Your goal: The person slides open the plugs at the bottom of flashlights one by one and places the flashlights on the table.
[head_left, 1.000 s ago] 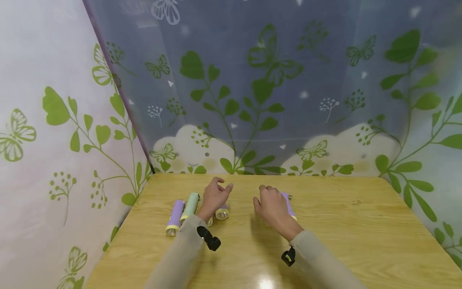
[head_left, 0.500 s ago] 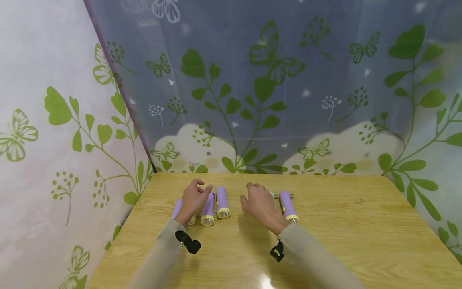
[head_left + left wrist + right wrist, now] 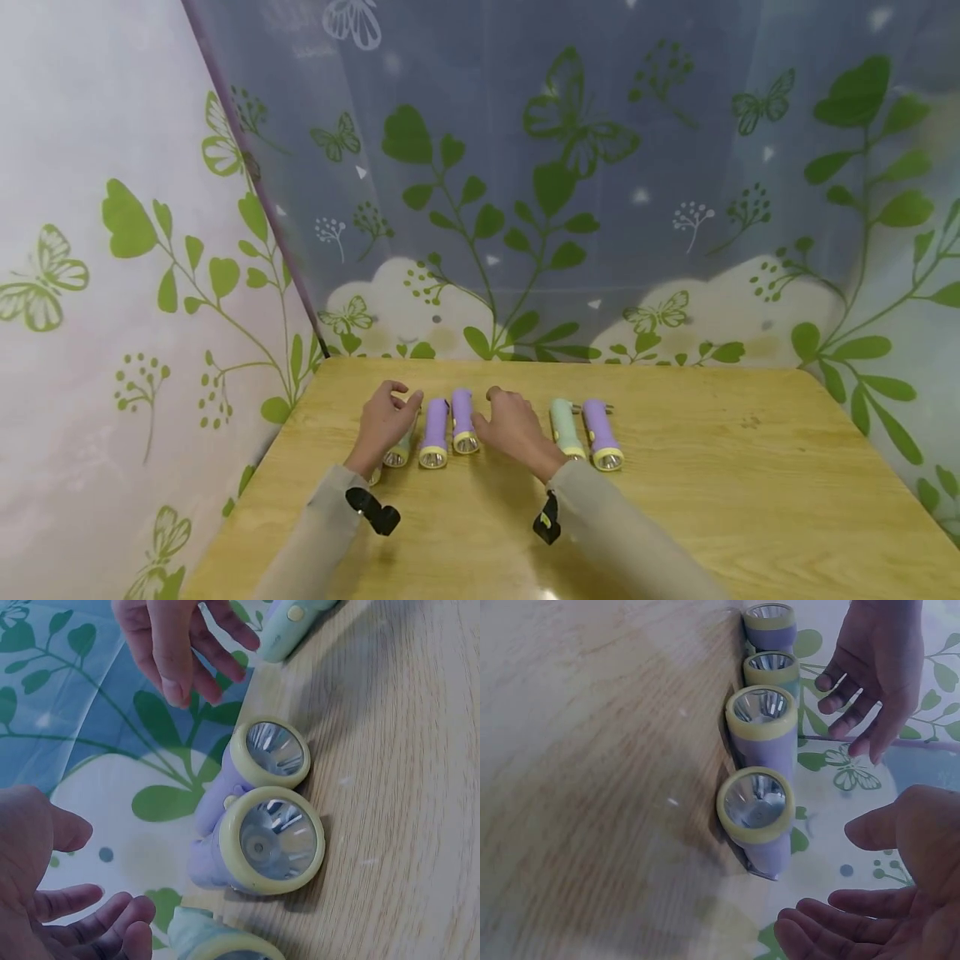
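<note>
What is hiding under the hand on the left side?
Under the left hand a green flashlight peeks out, and a purple flashlight beside the sleeve. Their bodies are mostly covered. The hand grips neither.

Wooden table (image 3: pixel 675 500), leaf-and-butterfly curtains (image 3: pixel 570 183) behind and left

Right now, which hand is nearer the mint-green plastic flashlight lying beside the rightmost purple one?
Right. The right hand rests just left of the mint-green plastic flashlight; the left hand is farther left, beyond two purple flashlights.

purple torches (image 3: pixel 434 432), green torch (image 3: pixel 565 426), leaf-print curtain (image 3: pixel 570 183)
</note>
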`<state>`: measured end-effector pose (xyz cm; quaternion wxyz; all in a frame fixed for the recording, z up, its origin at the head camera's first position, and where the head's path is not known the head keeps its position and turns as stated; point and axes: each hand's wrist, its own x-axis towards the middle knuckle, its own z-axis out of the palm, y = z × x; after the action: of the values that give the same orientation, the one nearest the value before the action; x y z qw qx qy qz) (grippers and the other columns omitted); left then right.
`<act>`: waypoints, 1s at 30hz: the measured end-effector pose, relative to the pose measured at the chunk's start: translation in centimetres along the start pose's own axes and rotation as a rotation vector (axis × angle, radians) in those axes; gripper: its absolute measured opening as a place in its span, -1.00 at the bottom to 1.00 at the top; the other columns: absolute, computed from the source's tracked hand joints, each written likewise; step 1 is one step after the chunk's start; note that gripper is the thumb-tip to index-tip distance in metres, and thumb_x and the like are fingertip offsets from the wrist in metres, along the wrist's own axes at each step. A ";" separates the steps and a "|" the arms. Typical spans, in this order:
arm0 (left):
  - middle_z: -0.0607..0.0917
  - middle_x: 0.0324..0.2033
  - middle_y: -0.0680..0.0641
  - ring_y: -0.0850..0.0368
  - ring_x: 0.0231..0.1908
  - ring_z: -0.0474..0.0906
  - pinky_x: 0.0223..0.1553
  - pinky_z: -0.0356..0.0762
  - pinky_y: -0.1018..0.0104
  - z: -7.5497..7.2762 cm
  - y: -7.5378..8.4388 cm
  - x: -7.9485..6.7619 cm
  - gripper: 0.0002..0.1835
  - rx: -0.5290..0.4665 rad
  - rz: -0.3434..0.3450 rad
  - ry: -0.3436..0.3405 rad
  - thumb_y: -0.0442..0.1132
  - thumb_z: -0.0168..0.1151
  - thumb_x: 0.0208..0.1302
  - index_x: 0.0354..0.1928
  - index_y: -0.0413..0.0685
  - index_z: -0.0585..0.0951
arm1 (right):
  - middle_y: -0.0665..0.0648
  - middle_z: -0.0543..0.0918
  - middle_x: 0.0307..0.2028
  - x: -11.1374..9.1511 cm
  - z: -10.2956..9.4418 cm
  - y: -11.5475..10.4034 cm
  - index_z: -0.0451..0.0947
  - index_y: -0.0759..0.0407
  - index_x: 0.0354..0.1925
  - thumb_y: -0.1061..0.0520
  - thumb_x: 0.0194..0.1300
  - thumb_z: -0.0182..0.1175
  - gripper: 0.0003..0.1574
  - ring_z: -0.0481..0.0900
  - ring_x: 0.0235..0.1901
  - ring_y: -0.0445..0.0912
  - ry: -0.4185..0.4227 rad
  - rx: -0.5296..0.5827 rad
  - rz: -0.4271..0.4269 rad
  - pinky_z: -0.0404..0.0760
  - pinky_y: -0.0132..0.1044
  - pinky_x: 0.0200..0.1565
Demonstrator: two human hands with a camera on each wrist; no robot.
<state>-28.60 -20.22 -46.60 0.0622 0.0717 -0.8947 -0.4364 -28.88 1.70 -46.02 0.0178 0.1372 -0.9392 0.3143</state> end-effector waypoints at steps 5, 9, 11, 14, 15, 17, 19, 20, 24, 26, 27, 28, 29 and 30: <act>0.67 -0.21 -0.22 0.03 -0.36 0.57 -0.40 0.45 0.31 -0.7 -0.3 0.3 -0.50 0.034 0.005 0.017 0.09 0.15 0.47 0.17 -0.17 0.50 | 0.42 0.69 0.06 0.6 1.0 -0.3 0.51 0.42 0.19 -0.03 0.43 0.21 -0.40 0.70 -0.10 0.22 -0.030 0.050 0.024 0.69 0.04 -0.09; 0.67 -0.20 -0.21 0.03 -0.35 0.58 -0.39 0.45 0.31 -1.1 -0.8 0.3 -0.52 0.045 -0.008 0.020 0.09 0.16 0.46 0.16 -0.15 0.52 | 0.43 0.67 0.08 0.7 1.6 -0.4 0.50 0.41 0.21 -0.05 0.42 0.22 -0.37 0.68 0.00 0.27 -0.048 0.096 0.057 0.68 0.08 0.00; 0.68 -0.21 -0.21 0.04 -0.35 0.58 -0.40 0.45 0.32 -1.3 -1.0 0.3 -0.51 0.047 -0.007 0.016 0.09 0.15 0.47 0.15 -0.17 0.52 | 0.43 0.67 0.09 0.7 2.0 -0.4 0.48 0.42 0.24 -0.05 0.42 0.22 -0.35 0.68 -0.01 0.26 -0.054 0.122 0.077 0.68 0.08 0.01; 0.68 -0.23 -0.21 0.05 -0.37 0.58 -0.40 0.44 0.33 -1.6 -1.2 0.1 -0.50 0.049 -0.013 0.019 0.08 0.16 0.46 0.15 -0.20 0.52 | 0.43 0.67 0.09 0.9 2.6 -0.5 0.47 0.44 0.25 -0.05 0.41 0.24 -0.32 0.69 -0.04 0.21 -0.061 0.140 0.073 0.70 0.04 -0.02; 0.69 -0.23 -0.22 0.05 -0.37 0.58 -0.40 0.44 0.33 -1.8 -1.3 0.1 -0.50 0.051 -0.013 0.020 0.08 0.16 0.46 0.15 -0.21 0.52 | 0.43 0.67 0.09 1.0 2.9 -0.5 0.47 0.44 0.25 -0.05 0.40 0.25 -0.31 0.69 -0.05 0.20 -0.061 0.138 0.066 0.70 0.02 -0.03; 0.68 -0.23 -0.23 0.04 -0.37 0.58 -0.41 0.45 0.33 -1.9 -1.3 0.0 -0.50 0.051 -0.007 0.017 0.06 0.16 0.46 0.15 -0.24 0.52 | 0.41 0.70 0.02 1.1 3.2 -0.5 0.49 0.45 0.21 -0.05 0.38 0.26 -0.32 0.70 -0.14 0.16 -0.059 0.138 0.055 0.70 -0.02 -0.12; 0.68 -0.22 -0.24 0.03 -0.36 0.58 -0.41 0.45 0.32 -2.0 -1.3 -0.1 -0.50 0.051 -0.010 0.015 0.07 0.15 0.47 0.15 -0.24 0.52 | 0.35 0.72 -0.08 1.2 3.4 -0.4 0.52 0.44 0.16 -0.07 0.37 0.26 -0.34 0.66 -0.24 0.09 -0.057 0.132 0.044 0.66 -0.10 -0.22; 0.68 -0.21 -0.24 0.03 -0.36 0.58 -0.41 0.46 0.32 -2.1 -1.3 -0.1 -0.50 0.050 -0.011 0.013 0.07 0.15 0.47 0.15 -0.23 0.52 | 0.31 0.72 -0.14 1.2 3.5 -0.4 0.53 0.44 0.13 -0.08 0.37 0.27 -0.36 0.63 -0.29 0.05 -0.055 0.133 0.041 0.62 -0.14 -0.27; 0.67 -0.21 -0.22 0.05 -0.37 0.57 -0.41 0.46 0.32 -2.3 -1.5 0.0 -0.50 0.036 -0.020 0.008 0.09 0.14 0.47 0.16 -0.20 0.52 | 0.18 0.63 -0.36 1.6 3.7 -0.5 0.56 0.39 -0.05 -0.07 0.36 0.28 -0.49 0.49 -0.44 -0.05 -0.048 0.137 0.038 0.47 -0.24 -0.40; 0.66 -0.22 -0.21 0.06 -0.38 0.56 -0.41 0.47 0.32 -2.3 -1.7 0.0 -0.50 0.030 -0.025 0.003 0.10 0.15 0.47 0.15 -0.19 0.52 | 0.15 0.58 -0.42 1.6 3.9 -0.5 0.55 0.35 -0.14 -0.05 0.35 0.29 -0.55 0.46 -0.47 -0.06 -0.040 0.130 0.041 0.44 -0.24 -0.41; 0.66 -0.22 -0.21 0.06 -0.39 0.56 -0.42 0.47 0.32 -2.4 -1.8 0.0 -0.51 0.028 -0.023 0.000 0.09 0.15 0.47 0.15 -0.19 0.52 | 0.13 0.56 -0.44 1.6 4.0 -0.5 0.55 0.33 -0.18 -0.05 0.35 0.29 -0.57 0.45 -0.48 -0.06 -0.038 0.125 0.046 0.43 -0.24 -0.40; 0.66 -0.23 -0.20 0.06 -0.39 0.55 -0.42 0.47 0.32 -2.4 -1.8 0.0 -0.51 0.025 -0.028 -0.001 0.09 0.15 0.47 0.14 -0.19 0.52 | 0.12 0.54 -0.45 1.5 4.1 -0.5 0.55 0.31 -0.23 -0.05 0.35 0.30 -0.59 0.43 -0.48 -0.07 -0.035 0.119 0.046 0.41 -0.24 -0.38; 0.66 -0.24 -0.20 0.06 -0.40 0.55 -0.43 0.47 0.31 -2.4 -1.9 0.0 -0.52 0.022 -0.032 -0.001 0.09 0.15 0.46 0.13 -0.18 0.52 | 0.10 0.53 -0.47 1.5 4.2 -0.5 0.54 0.29 -0.26 -0.05 0.34 0.30 -0.60 0.42 -0.49 -0.07 -0.032 0.116 0.043 0.39 -0.23 -0.37; 0.66 -0.24 -0.19 0.06 -0.40 0.55 -0.43 0.46 0.31 -2.4 -1.9 0.0 -0.52 0.023 -0.034 0.001 0.09 0.15 0.46 0.13 -0.18 0.52 | 0.10 0.51 -0.48 1.6 4.3 -0.4 0.53 0.28 -0.30 -0.05 0.33 0.31 -0.61 0.41 -0.50 -0.07 -0.028 0.112 0.036 0.37 -0.23 -0.35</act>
<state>-28.01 -23.25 -46.67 0.0544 0.0880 -0.8983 -0.4271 -30.03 -1.57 -49.03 -0.0086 0.1253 -0.9226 0.3646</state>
